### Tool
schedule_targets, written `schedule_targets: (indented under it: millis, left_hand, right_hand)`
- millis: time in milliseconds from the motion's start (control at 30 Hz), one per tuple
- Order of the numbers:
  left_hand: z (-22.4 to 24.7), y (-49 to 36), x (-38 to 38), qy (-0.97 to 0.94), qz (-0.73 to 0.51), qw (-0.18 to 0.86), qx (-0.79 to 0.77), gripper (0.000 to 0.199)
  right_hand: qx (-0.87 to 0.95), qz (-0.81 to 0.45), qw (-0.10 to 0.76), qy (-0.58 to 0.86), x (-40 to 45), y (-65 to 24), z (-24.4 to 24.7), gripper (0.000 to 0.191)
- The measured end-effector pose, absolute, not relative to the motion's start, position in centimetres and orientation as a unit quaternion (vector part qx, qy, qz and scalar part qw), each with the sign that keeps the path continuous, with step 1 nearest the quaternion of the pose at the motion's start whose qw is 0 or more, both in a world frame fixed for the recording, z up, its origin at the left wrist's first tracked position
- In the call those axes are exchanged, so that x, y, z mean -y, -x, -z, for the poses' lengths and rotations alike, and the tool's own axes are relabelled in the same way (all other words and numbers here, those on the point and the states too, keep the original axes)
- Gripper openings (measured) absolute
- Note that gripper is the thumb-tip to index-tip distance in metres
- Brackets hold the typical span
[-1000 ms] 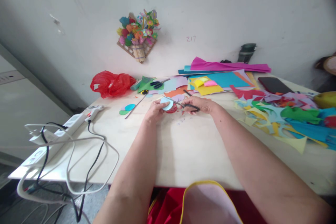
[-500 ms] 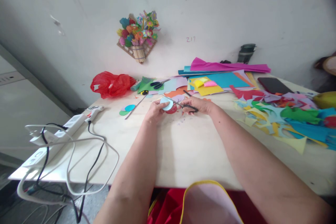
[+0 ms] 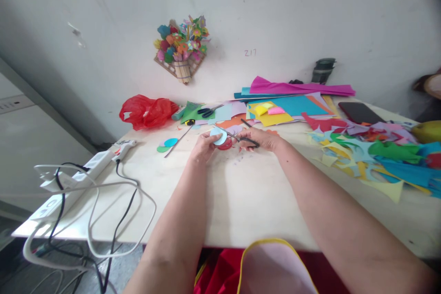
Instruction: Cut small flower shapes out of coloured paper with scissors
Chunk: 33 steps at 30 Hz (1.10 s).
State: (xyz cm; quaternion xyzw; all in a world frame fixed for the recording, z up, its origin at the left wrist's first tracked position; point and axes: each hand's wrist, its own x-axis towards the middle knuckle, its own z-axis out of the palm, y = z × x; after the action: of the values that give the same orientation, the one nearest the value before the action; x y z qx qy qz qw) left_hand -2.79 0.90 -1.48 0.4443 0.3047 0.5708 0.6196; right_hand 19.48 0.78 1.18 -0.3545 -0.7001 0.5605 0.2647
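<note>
My left hand [image 3: 204,145] pinches a light blue paper circle [image 3: 218,136] by its left side. In my right hand [image 3: 257,139] is a pair of dark-handled scissors [image 3: 248,141], fingers wrapped round the handles. The scissor blades point left and lie along the upper right edge of the circle; whether they are parted is too small to tell. Below the circle, a red paper piece [image 3: 226,144] rests on the table, partly hidden. Left of my left hand lie a blue circle [image 3: 171,142] and a green circle [image 3: 162,149], overlapping.
A second pair of scissors [image 3: 206,112] lies near a red plastic bag [image 3: 148,111]. Coloured sheets [image 3: 292,105] are stacked at the back. Paper scraps [image 3: 365,156] and a phone [image 3: 361,112] are at the right. A power strip [image 3: 65,197] with loose cables [image 3: 126,181] occupies the left.
Both hands, the scissors and the light blue circle keep nearly the same places. The whole view has shifted only very slightly.
</note>
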Motion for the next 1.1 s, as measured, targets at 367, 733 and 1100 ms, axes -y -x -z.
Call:
schedule_targets:
  millis: [367, 733, 1100]
  left_hand:
    - [0.9, 1.4, -0.5, -0.404, -0.617, 0.605, -0.299, 0.035]
    - [0.6, 1.2, -0.4, -0.393, -0.609, 0.615, -0.312, 0.033]
    - [0.8, 1.7, -0.5, -0.400, -0.610, 0.606, -0.317, 0.031]
  right_hand:
    - [0.684, -0.558, 0.310, 0.353, -0.1, -18.5, -1.4, 0.018]
    - [0.669, -0.569, 0.302, 0.373, 0.0, -18.7, -1.5, 0.013]
    - [0.657, -0.581, 0.300, 0.376, 0.0, -18.9, -1.7, 0.011]
